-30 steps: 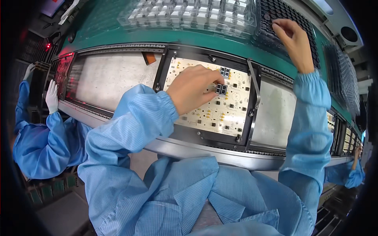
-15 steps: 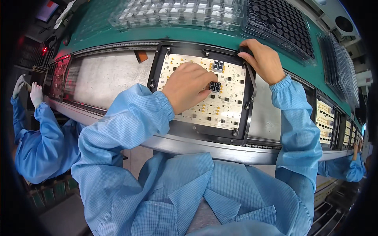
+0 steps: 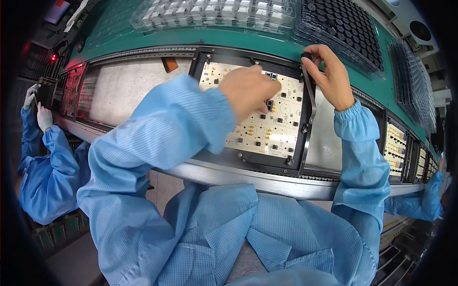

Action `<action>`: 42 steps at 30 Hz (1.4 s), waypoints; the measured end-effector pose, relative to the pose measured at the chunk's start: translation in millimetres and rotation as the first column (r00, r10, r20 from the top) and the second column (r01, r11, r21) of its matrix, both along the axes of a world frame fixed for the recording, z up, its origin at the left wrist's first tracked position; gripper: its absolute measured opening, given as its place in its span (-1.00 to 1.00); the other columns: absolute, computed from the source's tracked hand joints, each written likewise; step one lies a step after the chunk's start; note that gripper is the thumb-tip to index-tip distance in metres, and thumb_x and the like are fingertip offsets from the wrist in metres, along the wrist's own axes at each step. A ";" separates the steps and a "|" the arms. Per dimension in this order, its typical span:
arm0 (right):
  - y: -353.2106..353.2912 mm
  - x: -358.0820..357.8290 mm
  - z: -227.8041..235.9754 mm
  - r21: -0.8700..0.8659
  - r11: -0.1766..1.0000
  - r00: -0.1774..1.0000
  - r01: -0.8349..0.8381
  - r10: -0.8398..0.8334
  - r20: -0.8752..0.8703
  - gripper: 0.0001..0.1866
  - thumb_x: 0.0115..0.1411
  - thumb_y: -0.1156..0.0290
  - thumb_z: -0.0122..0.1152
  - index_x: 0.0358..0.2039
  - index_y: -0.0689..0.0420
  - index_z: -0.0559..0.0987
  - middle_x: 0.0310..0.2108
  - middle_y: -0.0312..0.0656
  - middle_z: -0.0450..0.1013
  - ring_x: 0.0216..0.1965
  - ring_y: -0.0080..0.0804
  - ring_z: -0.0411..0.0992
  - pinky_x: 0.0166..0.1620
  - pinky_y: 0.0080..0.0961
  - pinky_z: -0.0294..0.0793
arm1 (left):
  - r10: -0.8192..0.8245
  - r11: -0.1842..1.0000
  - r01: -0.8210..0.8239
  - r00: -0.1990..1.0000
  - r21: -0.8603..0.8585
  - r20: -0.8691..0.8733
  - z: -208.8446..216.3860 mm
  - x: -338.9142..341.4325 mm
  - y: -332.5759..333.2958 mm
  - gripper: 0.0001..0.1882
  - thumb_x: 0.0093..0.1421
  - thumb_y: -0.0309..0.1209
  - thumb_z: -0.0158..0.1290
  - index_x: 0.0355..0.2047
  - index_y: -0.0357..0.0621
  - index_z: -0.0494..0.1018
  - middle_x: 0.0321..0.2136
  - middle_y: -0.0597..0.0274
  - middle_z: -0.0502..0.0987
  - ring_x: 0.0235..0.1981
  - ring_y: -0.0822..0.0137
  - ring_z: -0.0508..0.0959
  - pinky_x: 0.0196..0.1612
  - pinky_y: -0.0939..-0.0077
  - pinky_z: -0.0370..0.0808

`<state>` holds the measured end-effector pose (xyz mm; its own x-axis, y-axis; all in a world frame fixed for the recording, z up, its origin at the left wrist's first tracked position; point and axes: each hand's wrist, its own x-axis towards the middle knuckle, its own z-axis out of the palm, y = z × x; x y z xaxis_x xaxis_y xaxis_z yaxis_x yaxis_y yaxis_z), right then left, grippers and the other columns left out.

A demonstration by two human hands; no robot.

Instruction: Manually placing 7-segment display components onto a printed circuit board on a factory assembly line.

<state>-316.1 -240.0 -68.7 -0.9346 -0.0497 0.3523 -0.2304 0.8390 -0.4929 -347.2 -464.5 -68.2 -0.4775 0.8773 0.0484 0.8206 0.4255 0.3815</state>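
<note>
A cream circuit board (image 3: 224, 71) with small black and yellow parts lies in a black carrier frame (image 3: 248, 163) on the conveyor in front of me. My left hand (image 3: 250, 90), smeared by motion, hovers over the board's middle. Its fingers partly cover two black digit displays, the upper display (image 3: 272, 76) and the lower display (image 3: 269, 105); whether they grip anything is hidden. At the frame's far right corner, my right hand (image 3: 331, 78) pinches a black knob (image 3: 306, 56) between thumb and fingers. From beneath that knob a curved dark strip (image 3: 309, 93) runs along the frame's right side.
Beyond the conveyor, a green mat (image 3: 229, 42) bears clear plastic trays (image 3: 214, 16), a tray of black round parts (image 3: 341, 28) and stacked clear trays (image 3: 412, 81). More boards (image 3: 395, 148) sit down the line at right. A gloved co-worker (image 3: 52, 167) works at left.
The carrier frame with its board has shifted slightly right. My right hand has moved right with the knob; my left hand has moved right and up across the board.
</note>
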 end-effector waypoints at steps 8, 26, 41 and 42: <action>-15.0 14.9 5.9 -0.575 0.816 0.938 -0.056 0.241 0.250 -0.74 0.27 0.41 0.04 -0.10 0.29 0.48 -0.29 -0.34 0.45 -0.27 -0.70 0.35 -0.19 -0.75 0.31 | 0.133 0.934 -0.031 0.955 -0.355 0.266 1.5 -33.3 24.8 -0.74 -0.16 -0.32 0.32 -0.47 -0.11 0.53 -0.48 0.18 0.58 -0.35 0.18 0.57 -0.31 0.35 0.48; -7.3 16.6 -12.7 0.178 0.964 0.980 -0.199 0.193 0.052 -0.70 -0.02 0.48 0.27 -0.20 0.11 0.56 -0.29 -0.23 0.47 -0.24 -0.23 0.33 -0.12 -0.40 0.26 | 0.406 0.908 -0.412 0.826 0.073 -0.391 47.8 -261.8 -125.0 -0.76 0.04 -0.45 -0.01 -0.25 -0.05 0.52 -0.34 -0.08 0.54 -0.19 -0.07 0.50 -0.12 0.22 0.43; -35.4 17.7 13.3 0.386 0.911 0.979 -0.145 0.074 0.192 -0.74 -0.04 0.37 0.32 -0.27 0.06 0.62 -0.39 -0.24 0.48 -0.20 -0.25 0.35 -0.03 -0.35 0.21 | 0.441 0.857 -0.516 0.743 -0.011 -0.504 -2.3 -353.2 -111.6 -0.69 -0.08 -0.34 0.18 -0.27 -0.06 0.46 -0.36 -0.03 0.52 -0.25 -0.06 0.50 -0.19 0.09 0.42; -35.5 18.4 13.8 0.407 0.906 0.980 -0.116 0.038 0.196 -0.74 -0.04 0.35 0.32 -0.28 0.06 0.63 -0.41 -0.25 0.49 -0.21 -0.26 0.35 -0.04 -0.36 0.21 | 0.437 0.863 -0.506 0.745 0.000 -0.504 1.9 -348.4 -108.6 -0.68 -0.07 -0.34 0.18 -0.26 -0.06 0.45 -0.35 -0.04 0.51 -0.25 -0.07 0.50 -0.19 0.09 0.42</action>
<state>-297.7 -275.5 -54.9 -0.9671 -0.2286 0.1112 -0.2433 0.9593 -0.1437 -695.6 -573.1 -66.3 -0.7787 0.5604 0.2821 0.5619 0.8230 -0.0838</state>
